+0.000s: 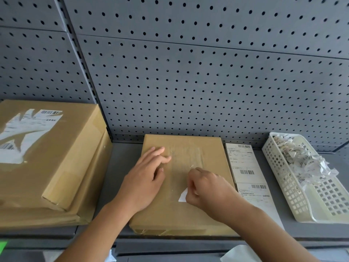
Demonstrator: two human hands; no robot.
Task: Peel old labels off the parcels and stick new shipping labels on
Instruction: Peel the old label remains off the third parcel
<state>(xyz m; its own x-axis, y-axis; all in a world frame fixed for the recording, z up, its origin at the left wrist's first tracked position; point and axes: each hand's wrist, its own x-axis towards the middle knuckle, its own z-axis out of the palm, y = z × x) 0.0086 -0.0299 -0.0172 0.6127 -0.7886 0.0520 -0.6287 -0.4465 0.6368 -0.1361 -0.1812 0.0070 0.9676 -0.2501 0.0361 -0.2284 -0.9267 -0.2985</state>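
Note:
A flat brown cardboard parcel (200, 148) lies on the grey shelf in front of me, its top showing glue residue where a label was. My left hand (145, 178) rests on the parcel's left part with the fingers spread. My right hand (205, 188) is curled over the parcel's middle and pinches a small white scrap of old label (182, 196). A strip of new shipping labels (247, 167) with barcodes lies just right of the parcel.
A larger brown box (62, 163) with a half-torn old label (24, 133) stands at the left. A white plastic basket (287, 188) at the right holds crumpled label scraps (306, 159). A grey pegboard wall (188, 72) rises behind the shelf (122, 157).

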